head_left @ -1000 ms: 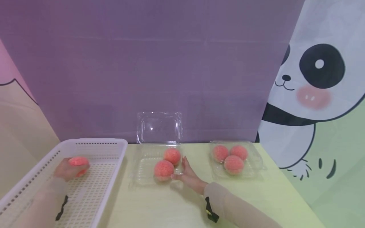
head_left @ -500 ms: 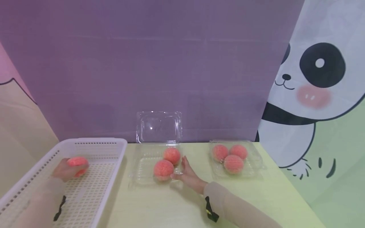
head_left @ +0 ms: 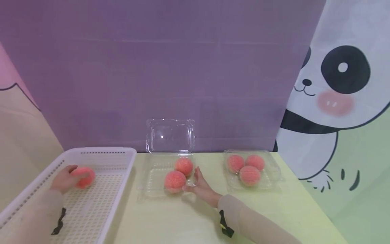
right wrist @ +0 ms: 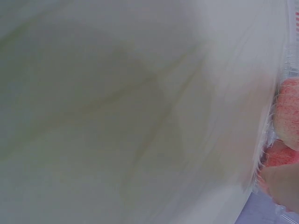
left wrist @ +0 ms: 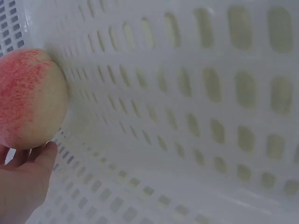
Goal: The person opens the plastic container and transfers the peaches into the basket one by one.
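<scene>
Though crossed from the lower right by a pale sleeve (head_left: 262,223) with a black strip at the cuff, a smooth tabletop (head_left: 176,223) of pale yellow-green, softly lit, with a faint shadow under the wrist. At left, a long white basket (head_left: 94,203) with slotted floor and walls, running out past the bottom of the head view. Inside it, a left hand (head_left: 64,180) curled about a pink-and-cream peach (left wrist: 35,102), with digits on both sides of the fruit; in the left wrist view, fingertips touching its skin, with slotted plastic close by.

Near the middle, a right hand (head_left: 203,191) with fingers spread and fairly straight, up against the right side of a clear open container (head_left: 155,179), touching rather than gripping. In that container, two more peaches (head_left: 175,182), together on the right; behind them, an upright clear lid (head_left: 170,135). Well apart to the right, a second clear container (head_left: 271,178) with three peaches (head_left: 250,175) bunched close.

Beyond the back edge, a broad purple backdrop (head_left: 167,67) with faint horizontal creases. At far left, a pink-and-beige wall covering (head_left: 18,118) with black outlines; at far right, a printed panda (head_left: 344,84) against pale green, with pink cheek and small smile.
</scene>
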Demonstrator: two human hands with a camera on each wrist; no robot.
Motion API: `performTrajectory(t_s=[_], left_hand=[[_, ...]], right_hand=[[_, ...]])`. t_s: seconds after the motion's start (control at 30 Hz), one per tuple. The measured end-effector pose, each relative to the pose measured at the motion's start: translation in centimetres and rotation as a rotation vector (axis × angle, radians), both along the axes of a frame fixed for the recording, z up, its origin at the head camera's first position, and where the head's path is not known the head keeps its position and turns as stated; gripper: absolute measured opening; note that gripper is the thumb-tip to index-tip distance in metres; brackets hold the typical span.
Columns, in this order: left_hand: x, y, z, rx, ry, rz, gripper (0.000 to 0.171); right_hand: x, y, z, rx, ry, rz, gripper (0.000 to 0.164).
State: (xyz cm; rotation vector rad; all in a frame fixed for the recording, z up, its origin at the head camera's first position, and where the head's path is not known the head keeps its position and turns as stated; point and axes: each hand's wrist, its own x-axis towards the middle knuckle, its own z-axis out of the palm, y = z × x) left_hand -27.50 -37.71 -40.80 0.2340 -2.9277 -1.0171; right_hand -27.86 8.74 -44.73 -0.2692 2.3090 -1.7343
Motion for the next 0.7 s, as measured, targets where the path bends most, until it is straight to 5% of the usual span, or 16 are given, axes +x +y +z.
performTrajectory(t_s=[0.37, 0.7], left_hand=[[0.6, 3.5, 4.2, -0.050, 0.313, -0.056, 0.056], [1.3, 9.2, 7.6, 0.107, 0.356, -0.117, 0.044]], right_hand=[[0.0, 0.0, 0.3, 0.016, 0.007, -0.003, 0.109], [0.2, -0.1, 0.5, 0.032, -0.001, -0.013, 0.107]])
